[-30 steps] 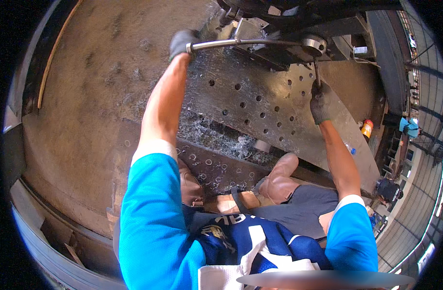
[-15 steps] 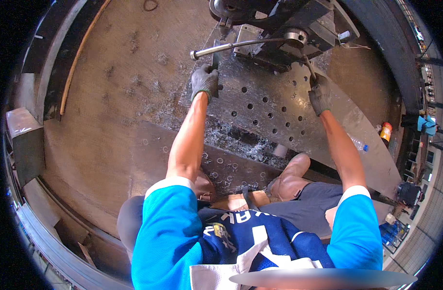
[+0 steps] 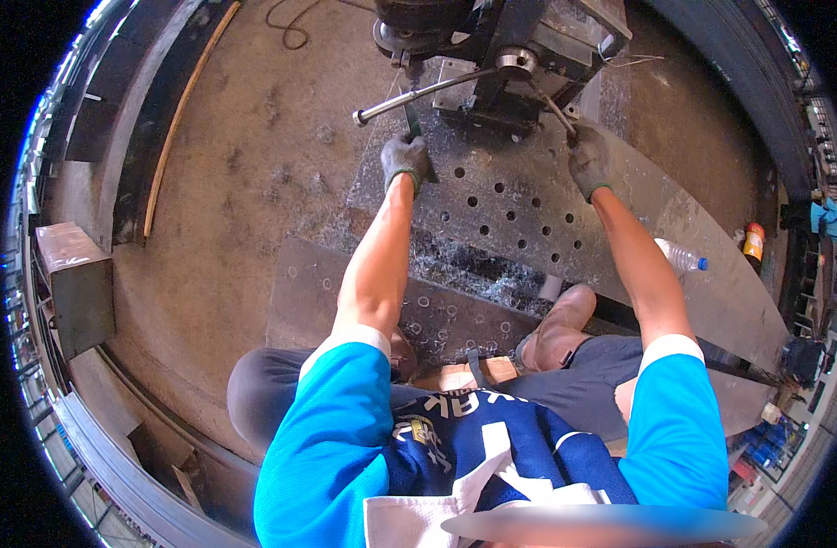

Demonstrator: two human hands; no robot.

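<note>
My left hand (image 3: 405,157), in a grey work glove, is closed around the lower end of a thin dark flat strip (image 3: 412,117). The strip's upper part stands close below the spindle of a dark drilling machine (image 3: 409,35). My right hand (image 3: 590,164), also gloved, wraps round the end of one feed lever (image 3: 553,110) that runs from the machine's round hub (image 3: 516,62). Another lever (image 3: 418,94) with a pale knob reaches left over the strip. Beneath lies a grey steel plate (image 3: 624,215) with several drilled holes.
Metal shavings (image 3: 473,279) lie between the plate and a darker steel piece (image 3: 345,283) by my boots (image 3: 560,324). A plastic bottle (image 3: 682,256) rests on the plate's right part. An orange-capped bottle (image 3: 754,242) stands farther right. A steel box (image 3: 76,283) is at the left.
The whole view has shifted. Against the hub, my right hand and its lever have swung slightly outward to the right. My left hand keeps hold of the strip.
</note>
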